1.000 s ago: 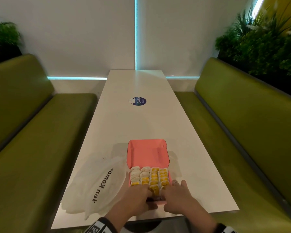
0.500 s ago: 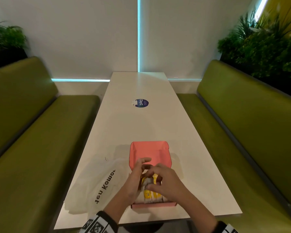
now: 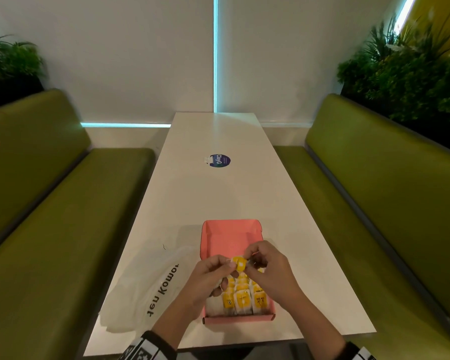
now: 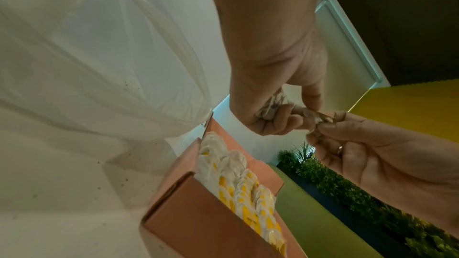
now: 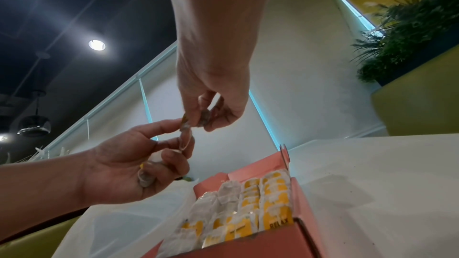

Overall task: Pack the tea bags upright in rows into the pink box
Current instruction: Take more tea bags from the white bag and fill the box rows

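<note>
The left hand covers the pink box's 9 o'clock rows, hiding those tea bags. Print on the held tea bag is too small to read. The plastic bag's lettering is partly hidden in its folds.

— Item one: we list a long white rectangular table, with a round dark-blue sticker lying flat towards its far half.

— Beside that, we enter a crumpled translucent white plastic bag with black lettering on the table's near left part.

— Seating: we count two olive-green padded benches, one on the left, one on the right.

— Behind them, we log green leafy plants in dark planters at left and right, and a white wall with glowing cyan light strips.
</note>
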`<action>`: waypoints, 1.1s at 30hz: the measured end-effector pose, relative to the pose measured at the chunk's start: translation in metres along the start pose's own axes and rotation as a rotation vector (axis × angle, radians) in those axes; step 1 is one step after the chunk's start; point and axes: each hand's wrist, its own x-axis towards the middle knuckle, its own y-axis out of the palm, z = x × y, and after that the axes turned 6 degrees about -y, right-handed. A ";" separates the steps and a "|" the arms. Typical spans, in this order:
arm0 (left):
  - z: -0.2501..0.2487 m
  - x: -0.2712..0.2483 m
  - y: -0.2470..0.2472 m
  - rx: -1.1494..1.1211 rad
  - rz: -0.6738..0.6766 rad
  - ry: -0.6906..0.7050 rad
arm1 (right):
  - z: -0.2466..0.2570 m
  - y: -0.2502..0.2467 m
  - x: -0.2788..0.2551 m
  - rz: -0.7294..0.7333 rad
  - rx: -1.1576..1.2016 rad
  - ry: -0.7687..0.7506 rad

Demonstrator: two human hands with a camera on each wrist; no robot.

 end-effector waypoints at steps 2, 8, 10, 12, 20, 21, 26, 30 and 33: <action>-0.001 0.001 -0.001 0.020 -0.035 0.050 | 0.000 -0.005 0.000 0.142 -0.018 0.012; 0.000 0.004 -0.006 0.246 -0.010 0.219 | 0.005 -0.016 0.009 0.274 -0.126 -0.002; 0.000 0.003 -0.007 0.322 -0.021 0.263 | 0.006 -0.018 0.012 0.352 -0.189 0.008; -0.001 0.003 -0.009 0.332 -0.058 0.293 | 0.007 -0.019 0.014 0.392 -0.229 0.026; -0.005 0.001 -0.007 0.299 -0.075 0.290 | 0.012 -0.016 0.013 0.332 -0.171 0.072; -0.005 0.002 -0.007 0.303 -0.080 0.295 | 0.013 -0.016 0.013 0.373 -0.199 0.070; -0.005 0.001 -0.010 0.274 -0.138 0.330 | 0.016 -0.024 0.023 0.125 -0.338 0.093; -0.004 0.002 -0.008 0.236 -0.260 0.365 | 0.021 -0.031 0.029 0.069 -0.556 0.118; -0.003 0.003 -0.010 0.200 -0.272 0.423 | 0.022 -0.020 0.020 0.582 -0.468 0.181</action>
